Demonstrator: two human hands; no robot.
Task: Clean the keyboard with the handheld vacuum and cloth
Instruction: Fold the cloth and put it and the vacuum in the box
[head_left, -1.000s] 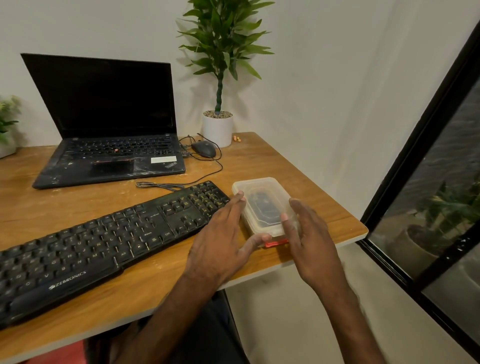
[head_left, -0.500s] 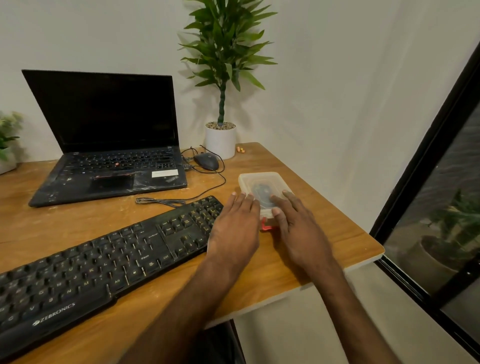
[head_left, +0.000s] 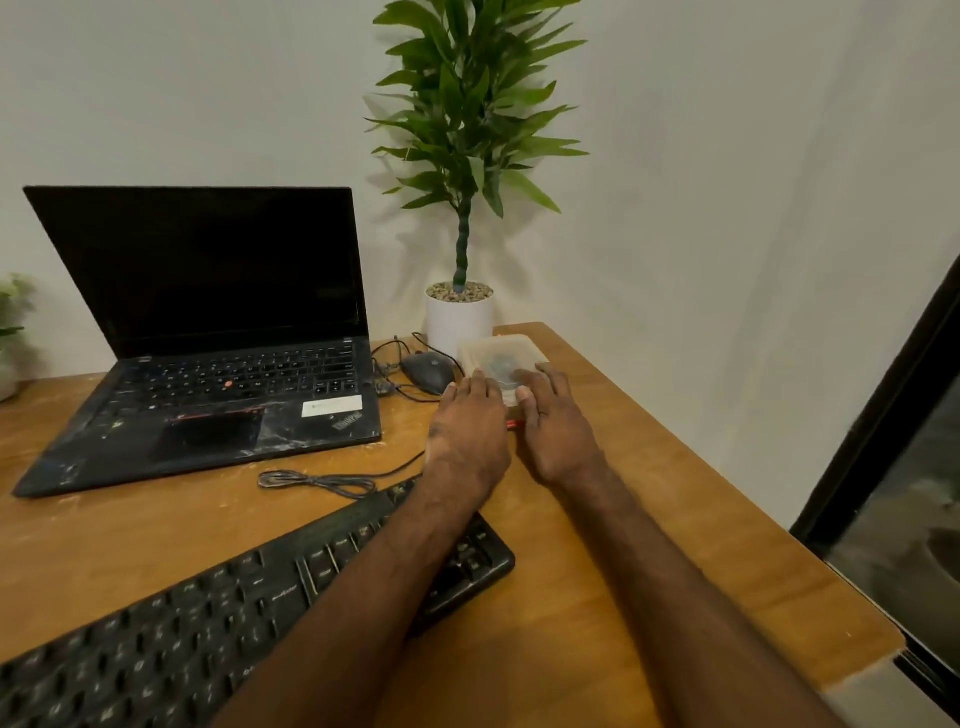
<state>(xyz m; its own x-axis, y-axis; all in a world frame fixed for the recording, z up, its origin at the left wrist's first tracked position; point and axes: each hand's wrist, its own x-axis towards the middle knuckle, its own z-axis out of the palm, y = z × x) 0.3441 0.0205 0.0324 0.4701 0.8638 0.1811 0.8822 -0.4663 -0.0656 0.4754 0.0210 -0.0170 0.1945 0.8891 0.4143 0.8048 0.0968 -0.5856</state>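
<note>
Now left hand (head_left: 467, 434), right hand (head_left: 557, 434) flat, fingers straight, on one clear box (head_left: 496, 349); one keyboard (head_left: 249, 618), one laptop (head_left: 208, 353)

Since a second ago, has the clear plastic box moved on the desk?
Yes. The clear plastic box has slid away from the keyboard toward the white pot, and now sits beside the mouse.

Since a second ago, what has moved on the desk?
The left hand and right hand slid the plastic box farther back, to beside the mouse, by the plant pot. Their fingers still lie on it. Keyboard and laptop stayed put.
</note>
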